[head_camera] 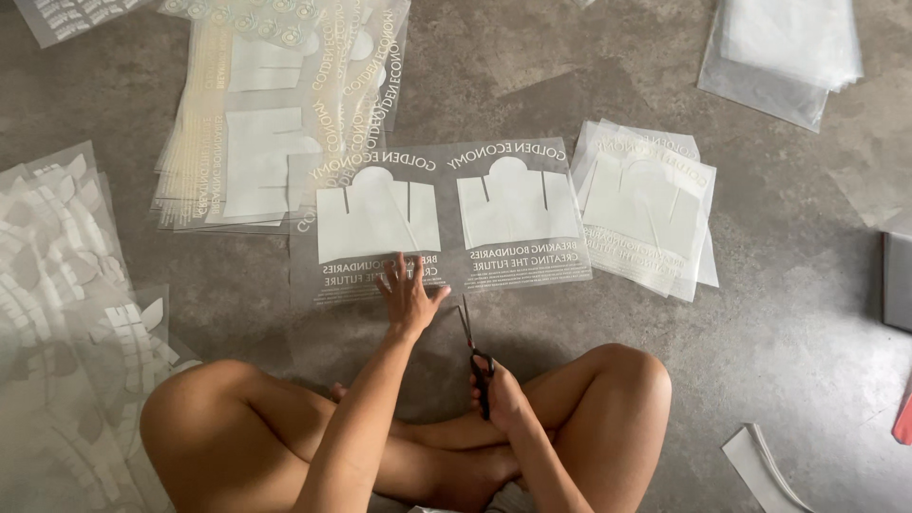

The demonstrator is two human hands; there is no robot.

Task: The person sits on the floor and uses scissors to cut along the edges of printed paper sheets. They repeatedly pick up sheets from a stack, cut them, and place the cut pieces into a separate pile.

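— What are we seeing at the hands?

— We are seeing the left hand (pixel 410 296) lying flat with fingers spread on the near edge of a clear printed film sheet (pixel 442 218), which is resting on the grey floor (pixel 788 313) in front of the crossed legs. The right hand (pixel 501 394) is gripping a pair of scissors (pixel 472 347), blades pointing at that sheet's near edge; the handles are hiding inside the fist, so we are not making out how far the blades are parted.

— And further out?

— We are noticing a small stack of cut sheets (pixel 646 209) just right of it, a larger stack of printed sheets (pixel 275 114) up left, and patterned film (pixel 66 313) on the left running out of frame.
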